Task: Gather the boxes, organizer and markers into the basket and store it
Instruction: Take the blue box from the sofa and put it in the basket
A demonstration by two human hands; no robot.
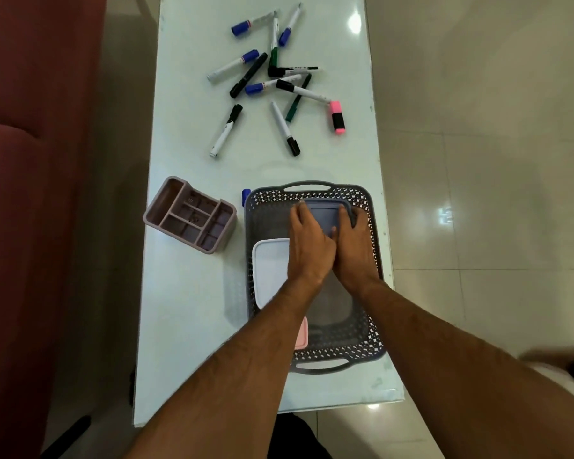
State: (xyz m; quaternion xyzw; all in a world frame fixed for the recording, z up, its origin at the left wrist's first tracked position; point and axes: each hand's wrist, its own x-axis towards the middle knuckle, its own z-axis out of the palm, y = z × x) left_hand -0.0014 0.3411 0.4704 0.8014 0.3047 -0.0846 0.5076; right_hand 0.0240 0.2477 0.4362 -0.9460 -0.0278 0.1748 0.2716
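Both of your hands are inside the basket [365, 207], which sits on the tabletop [186, 309] near its front edge. Your left hand [309, 241] and right hand [353, 240] each hold a side of the blue box [322, 213], fingers curled over its edges; the grip on both sides is closed round that box. The box lies at the far end of the basket. A white box [270, 270] lies along the basket's left side, and a pink box [301, 334] shows under your left forearm nearer the front. The organizer [191, 215] stands on the tabletop just left of the basket, apart from it. The markers [269, 77] lie scattered at the far end of the tabletop, well apart from the basket, with a pink highlighter [337, 116] at their right. One blue cap [245, 195] shows at the basket's far left corner.
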